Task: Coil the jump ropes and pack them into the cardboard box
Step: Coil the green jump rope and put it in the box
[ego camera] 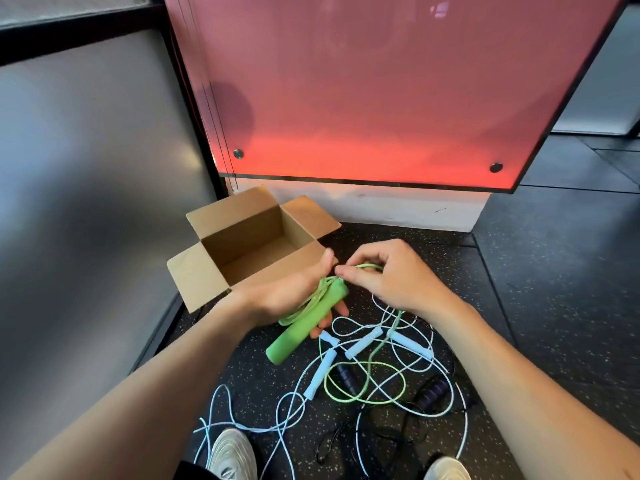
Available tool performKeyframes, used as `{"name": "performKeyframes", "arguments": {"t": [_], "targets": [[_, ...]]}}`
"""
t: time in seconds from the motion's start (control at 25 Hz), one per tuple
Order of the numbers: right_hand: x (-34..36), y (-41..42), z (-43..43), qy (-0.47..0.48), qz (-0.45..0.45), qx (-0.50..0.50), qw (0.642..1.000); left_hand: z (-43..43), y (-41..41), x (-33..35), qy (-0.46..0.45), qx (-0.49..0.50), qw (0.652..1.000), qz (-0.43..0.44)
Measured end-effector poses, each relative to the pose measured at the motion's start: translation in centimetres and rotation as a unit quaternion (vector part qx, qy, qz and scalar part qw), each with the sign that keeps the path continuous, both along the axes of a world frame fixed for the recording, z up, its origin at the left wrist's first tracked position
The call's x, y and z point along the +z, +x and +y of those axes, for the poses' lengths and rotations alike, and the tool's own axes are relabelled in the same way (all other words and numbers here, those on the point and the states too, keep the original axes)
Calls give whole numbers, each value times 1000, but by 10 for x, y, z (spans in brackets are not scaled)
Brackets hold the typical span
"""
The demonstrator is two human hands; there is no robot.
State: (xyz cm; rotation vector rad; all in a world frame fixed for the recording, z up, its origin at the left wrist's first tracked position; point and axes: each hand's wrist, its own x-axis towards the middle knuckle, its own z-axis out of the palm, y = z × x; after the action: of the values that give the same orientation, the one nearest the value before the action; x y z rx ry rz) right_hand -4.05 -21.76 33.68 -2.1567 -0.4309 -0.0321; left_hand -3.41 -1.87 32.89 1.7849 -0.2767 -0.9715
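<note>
Gripping the green handle [304, 323] with coiled cord, your left hand [294, 292] sits just right of the open cardboard box [249, 244] on the floor; the handle's long axis slants from lower left to upper right. Your right hand [388, 271] pinches the green cord [367, 266] beside it, above tangled blue ropes [363, 344].

Ropes [367, 375] on floor [554, 271], right of box [249, 237]

You had no readable text, label, brand, number or sign in view: the cardboard box [242, 244] showed plain brown flaps and walls, and the red panel [374, 91] behind it carried no lettering.
</note>
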Motion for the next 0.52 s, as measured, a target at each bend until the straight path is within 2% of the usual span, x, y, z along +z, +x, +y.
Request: {"name": "performKeyframes", "arguments": {"t": [0.08,0.16,0.24,0.32,0.44,0.48,0.52], "targets": [[-6,7,-6,45,-21,-45,998,-4,-3,11,-124,-23,984,122],[-6,13,-11,77,-31,-110,990,-5,-4,27,-263,1,949,172],[-9,15,-13,28,-6,-130,991,-2,1,37,-411,77,895,156],[-15,9,-8,-63,64,-60,994,5,9,39,-522,167,828,118],[-22,-6,12,-151,151,64,975,11,22,33,-566,330,754,44],[-22,-10,20,-161,162,92,969,12,26,30,-547,391,740,8],[-20,-14,27,-161,167,114,966,13,30,25,-496,448,743,-41]]}}
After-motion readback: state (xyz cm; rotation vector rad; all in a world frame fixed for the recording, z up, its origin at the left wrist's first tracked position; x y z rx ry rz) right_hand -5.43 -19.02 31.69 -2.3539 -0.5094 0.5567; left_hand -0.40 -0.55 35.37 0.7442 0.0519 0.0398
